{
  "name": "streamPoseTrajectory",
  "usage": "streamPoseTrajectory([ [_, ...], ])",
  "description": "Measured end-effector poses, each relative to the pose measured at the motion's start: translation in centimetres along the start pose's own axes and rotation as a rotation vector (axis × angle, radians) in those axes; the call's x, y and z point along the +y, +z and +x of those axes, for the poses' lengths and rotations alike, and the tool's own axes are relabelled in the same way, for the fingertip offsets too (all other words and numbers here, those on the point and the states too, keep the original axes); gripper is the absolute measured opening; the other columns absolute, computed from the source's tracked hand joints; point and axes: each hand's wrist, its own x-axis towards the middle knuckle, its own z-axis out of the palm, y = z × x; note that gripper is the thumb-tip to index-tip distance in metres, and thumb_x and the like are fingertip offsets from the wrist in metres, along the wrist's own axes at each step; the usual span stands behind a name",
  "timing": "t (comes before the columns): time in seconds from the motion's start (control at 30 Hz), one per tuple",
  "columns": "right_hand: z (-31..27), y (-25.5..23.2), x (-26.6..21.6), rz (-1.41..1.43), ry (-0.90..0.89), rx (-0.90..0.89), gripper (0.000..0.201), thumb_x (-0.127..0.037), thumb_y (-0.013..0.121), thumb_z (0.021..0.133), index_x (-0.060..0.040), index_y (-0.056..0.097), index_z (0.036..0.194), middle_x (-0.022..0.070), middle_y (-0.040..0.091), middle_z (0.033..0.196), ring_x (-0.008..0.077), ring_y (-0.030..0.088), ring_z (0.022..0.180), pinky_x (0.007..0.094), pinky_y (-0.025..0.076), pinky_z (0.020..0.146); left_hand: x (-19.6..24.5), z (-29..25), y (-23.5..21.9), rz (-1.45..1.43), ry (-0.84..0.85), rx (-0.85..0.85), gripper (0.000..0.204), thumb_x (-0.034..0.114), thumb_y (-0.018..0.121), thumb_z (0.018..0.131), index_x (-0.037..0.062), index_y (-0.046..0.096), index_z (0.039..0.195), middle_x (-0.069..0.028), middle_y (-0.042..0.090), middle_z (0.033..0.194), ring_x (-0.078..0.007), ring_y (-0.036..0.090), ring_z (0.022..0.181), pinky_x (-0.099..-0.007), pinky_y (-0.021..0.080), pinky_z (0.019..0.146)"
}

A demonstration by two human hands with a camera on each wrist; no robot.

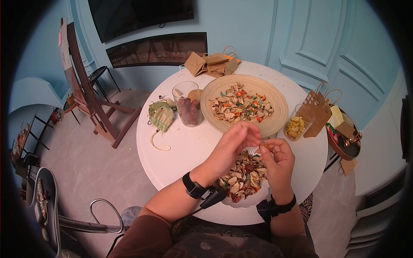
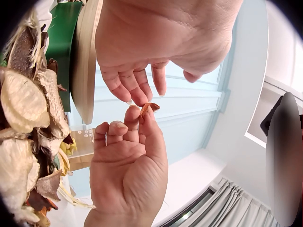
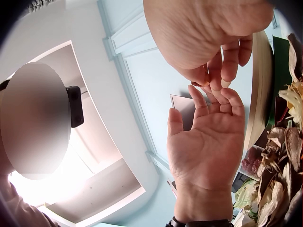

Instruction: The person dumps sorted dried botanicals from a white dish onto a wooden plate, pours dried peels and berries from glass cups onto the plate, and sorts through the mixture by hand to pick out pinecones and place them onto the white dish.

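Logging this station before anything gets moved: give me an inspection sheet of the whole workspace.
Surface: white round table, well covered.
Job's things: small orange-brown piece; pale bowl of dried petals; wide round tray beyond it, holding more.
Clutter: green pouch; clear cup with dark red pieces; second clear cup with yellow ones; folded paper bags; standing paper bag.
Grippers: right hand pinches the piece; left hand close by, fingers relaxed, no object seen in it.
Cables: black cable by the left forearm.
Surroundings: blue wall, dark screen, easel.
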Motion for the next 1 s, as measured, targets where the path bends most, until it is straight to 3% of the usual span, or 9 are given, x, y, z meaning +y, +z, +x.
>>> streamPoseTrajectory([
  [0.07, 0.0, 0.0, 0.0, -0.001, -0.005, -0.004, 0.016, 0.005, 0.063, 0.09, 0.0021, 0.059, 0.106, 0.0045, 0.064, 0.092, 0.0092, 0.059, 0.086, 0.0223, 0.046, 0.08, 0.2, -0.1, 0.3, 0.124, -0.008, -0.004, 0.038, 0.038, 0.044, 0.105, 0.0039, 0.054, 0.118, -0.0061, 0.059, 0.109, -0.0143, 0.056, 0.101, -0.0317, 0.043, 0.094],
  [0.13, 0.0, 0.0, 0.2, 0.004, -0.019, -0.002, 0.015, 0.005, 0.063, 0.09, 0.002, 0.059, 0.104, 0.0042, 0.064, 0.092, 0.0089, 0.059, 0.086, 0.0222, 0.046, 0.08, 0.3, -0.3, 1.0, 0.19, -0.041, -0.002, 0.025, 0.023, 0.058, 0.1, 0.0041, 0.057, 0.115, -0.0018, 0.059, 0.102, -0.0073, 0.056, 0.091, -0.0236, 0.048, 0.082],
  [0.23, 0.0, 0.0, 0.1, -0.002, -0.036, -0.003, 0.013, 0.005, 0.064, 0.09, 0.0019, 0.059, 0.102, 0.0039, 0.064, 0.093, 0.0082, 0.058, 0.087, 0.0221, 0.047, 0.08, 0.6, -0.3, 1.2, 0.378, -0.102, 0.006, 0.021, 0.018, 0.063, 0.097, 0.0034, 0.059, 0.112, 0.0012, 0.061, 0.094, -0.004, 0.055, 0.084, -0.0204, 0.047, 0.073],
  [0.37, -0.1, 0.0, 0.0, -0.056, -0.046, -0.015, 0.013, 0.004, 0.065, 0.09, 0.0023, 0.06, 0.101, 0.0042, 0.065, 0.094, 0.0079, 0.058, 0.087, 0.022, 0.047, 0.08, 0.2, -0.3, 0.9, 0.439, -0.108, 0.043, 0.019, 0.019, 0.063, 0.097, 0.0026, 0.061, 0.106, 0.0029, 0.06, 0.085, -0.0037, 0.055, 0.078, -0.0202, 0.046, 0.07],
  [0.47, -0.1, -0.1, 0.0, -0.054, -0.024, -0.033, 0.015, 0.002, 0.064, 0.091, 0.0028, 0.059, 0.104, 0.0048, 0.065, 0.095, 0.0087, 0.058, 0.089, 0.0227, 0.047, 0.082, 0.2, -0.4, 0.7, 0.458, -0.131, 0.045, 0.015, 0.015, 0.061, 0.099, 0.0022, 0.06, 0.105, 0.0006, 0.062, 0.094, -0.0046, 0.057, 0.086, -0.0213, 0.048, 0.079],
  [0.7, -0.3, -0.2, 0.0, 0.045, -0.018, -0.026, 0.023, -0.007, 0.066, 0.091, 0.0023, 0.056, 0.109, 0.0044, 0.063, 0.094, 0.0099, 0.057, 0.088, 0.0247, 0.046, 0.083, 0.4, -0.4, 0.7, 0.501, -0.105, 0.116, 0.013, 0.015, 0.06, 0.099, 0.0024, 0.059, 0.096, -0.0001, 0.063, 0.088, -0.0046, 0.056, 0.079, -0.0211, 0.047, 0.073],
  [0.8, -0.3, -0.4, 0.2, -0.024, -0.024, -0.079, 0.02, -0.01, 0.07, 0.089, 0.0007, 0.058, 0.102, 0.0029, 0.062, 0.088, 0.0097, 0.056, 0.083, 0.0245, 0.046, 0.079, 0.4, -0.5, 1.0, 0.604, -0.04, 0.125, 0.015, 0.017, 0.061, 0.099, 0.0023, 0.059, 0.094, -0.0001, 0.062, 0.084, -0.0046, 0.054, 0.076, -0.0212, 0.046, 0.069],
  [0.87, -0.2, -0.2, -0.1, -0.303, -0.046, -0.164, 0.018, -0.014, 0.071, 0.088, 0.0, 0.06, 0.093, 0.0053, 0.062, 0.083, 0.013, 0.057, 0.079, 0.0264, 0.046, 0.074, 0.5, -0.6, 1.1, 0.689, 0.0, 0.125, 0.016, 0.017, 0.062, 0.099, 0.0021, 0.059, 0.093, -0.0002, 0.061, 0.082, -0.0046, 0.053, 0.073, -0.0213, 0.045, 0.066],
  [1.0, -0.4, 0.0, 0.1, -0.352, -0.054, -0.096, 0.018, -0.015, 0.069, 0.09, 0.001, 0.061, 0.087, 0.0096, 0.061, 0.078, 0.0179, 0.058, 0.074, 0.0294, 0.046, 0.07, 0.8, -0.5, 1.4, 0.817, 0.051, 0.106, 0.018, 0.018, 0.062, 0.098, 0.0016, 0.059, 0.09, -0.0006, 0.058, 0.078, -0.0051, 0.05, 0.069, -0.0226, 0.043, 0.061],
])
